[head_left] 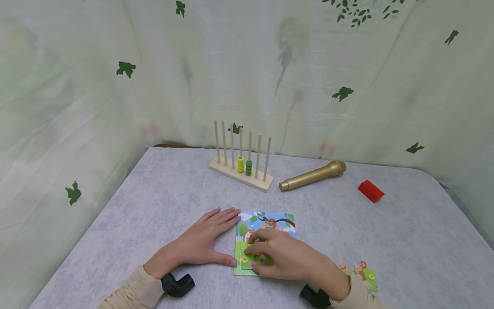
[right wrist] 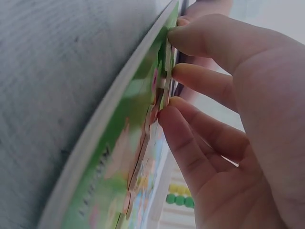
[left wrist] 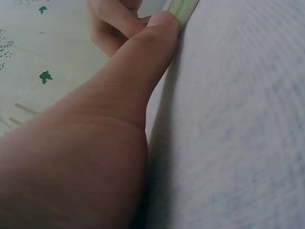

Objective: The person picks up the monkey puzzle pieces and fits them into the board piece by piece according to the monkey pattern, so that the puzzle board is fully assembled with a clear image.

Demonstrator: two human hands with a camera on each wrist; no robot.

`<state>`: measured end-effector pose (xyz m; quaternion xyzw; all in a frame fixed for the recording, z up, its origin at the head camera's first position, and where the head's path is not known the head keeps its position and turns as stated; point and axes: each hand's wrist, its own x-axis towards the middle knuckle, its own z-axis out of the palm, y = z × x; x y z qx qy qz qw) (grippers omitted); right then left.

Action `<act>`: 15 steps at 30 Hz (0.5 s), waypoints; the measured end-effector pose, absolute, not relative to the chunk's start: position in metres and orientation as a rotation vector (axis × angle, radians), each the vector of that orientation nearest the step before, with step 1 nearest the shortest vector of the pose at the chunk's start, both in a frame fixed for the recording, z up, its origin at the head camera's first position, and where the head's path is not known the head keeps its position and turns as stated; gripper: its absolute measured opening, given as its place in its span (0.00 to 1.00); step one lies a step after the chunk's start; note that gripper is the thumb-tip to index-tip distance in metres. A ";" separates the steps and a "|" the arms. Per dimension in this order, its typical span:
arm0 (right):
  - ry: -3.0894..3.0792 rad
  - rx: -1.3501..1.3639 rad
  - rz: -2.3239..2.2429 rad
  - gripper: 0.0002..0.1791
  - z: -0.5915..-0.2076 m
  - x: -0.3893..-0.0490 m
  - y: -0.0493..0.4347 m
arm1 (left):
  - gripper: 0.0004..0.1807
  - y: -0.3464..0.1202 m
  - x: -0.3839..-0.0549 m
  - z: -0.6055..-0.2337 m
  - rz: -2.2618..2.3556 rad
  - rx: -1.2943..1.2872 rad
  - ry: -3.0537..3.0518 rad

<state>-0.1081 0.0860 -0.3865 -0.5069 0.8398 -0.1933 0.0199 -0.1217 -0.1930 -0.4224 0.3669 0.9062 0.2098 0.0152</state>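
A puzzle board (head_left: pixel 247 272) with a bright picture of sky, grass, a house and a branch lies on the table. My left hand (head_left: pixel 204 240) rests flat at its left side, fingers straight, fingertips at the upper left corner and thumb at the lower left edge. Over the lower part of the board is my right hand (head_left: pixel 285 255). Its thumb and fingers pinch a green puzzle piece (head_left: pixel 244 259) with flowers, as the right wrist view shows edge-on. That hand hides the board's lower right.
Loose puzzle pieces (head_left: pixel 371 280) lie by the right forearm. Behind the board stands a wooden peg rack (head_left: pixel 239 177) with yellow and green beads. A gold microphone (head_left: pixel 312 177) and a red block (head_left: pixel 371 191) lie farther right. A printed curtain (head_left: pixel 247 64) hangs behind the table.
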 end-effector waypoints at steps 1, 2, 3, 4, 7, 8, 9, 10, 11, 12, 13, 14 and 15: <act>2.609 -1.575 -0.601 0.13 -0.387 -0.108 0.086 | 0.59 -0.193 -0.122 -0.422 0.649 1.141 2.819; 2.611 -1.580 -0.603 0.13 -0.387 -0.108 0.086 | 0.59 -0.193 -0.122 -0.421 0.649 1.141 2.818; 2.613 -1.587 -0.604 0.13 -0.387 -0.108 0.085 | 0.59 -0.193 -0.122 -0.421 0.648 1.140 2.816; 2.614 -1.592 -0.604 0.13 -0.388 -0.108 0.085 | 0.59 -0.193 -0.122 -0.420 0.647 1.138 2.815; 2.609 -1.596 -0.605 0.13 -0.388 -0.107 0.084 | 0.59 -0.193 -0.122 -0.420 0.648 1.138 2.813; 2.604 -1.592 -0.606 0.13 -0.389 -0.107 0.084 | 0.59 -0.193 -0.122 -0.421 0.648 1.137 2.812; 2.600 -1.586 -0.605 0.13 -0.389 -0.107 0.084 | 0.59 -0.193 -0.122 -0.421 0.647 1.136 2.812; 2.596 -1.578 -0.605 0.13 -0.389 -0.106 0.084 | 0.59 -0.193 -0.122 -0.421 0.649 1.134 2.810; 2.592 -1.570 -0.603 0.13 -0.388 -0.106 0.084 | 0.58 -0.193 -0.122 -0.421 0.650 1.134 2.810; 2.588 -1.563 -0.600 0.13 -0.388 -0.106 0.084 | 0.58 -0.193 -0.122 -0.421 0.651 1.134 2.810; 2.584 -1.554 -0.597 0.13 -0.388 -0.106 0.084 | 0.58 -0.193 -0.121 -0.421 0.653 1.133 2.810; 2.582 -1.546 -0.593 0.14 -0.388 -0.106 0.084 | 0.58 -0.193 -0.121 -0.422 0.654 1.133 2.810; 2.581 -1.542 -0.586 0.14 -0.387 -0.105 0.085 | 0.59 -0.193 -0.121 -0.421 0.657 1.132 2.810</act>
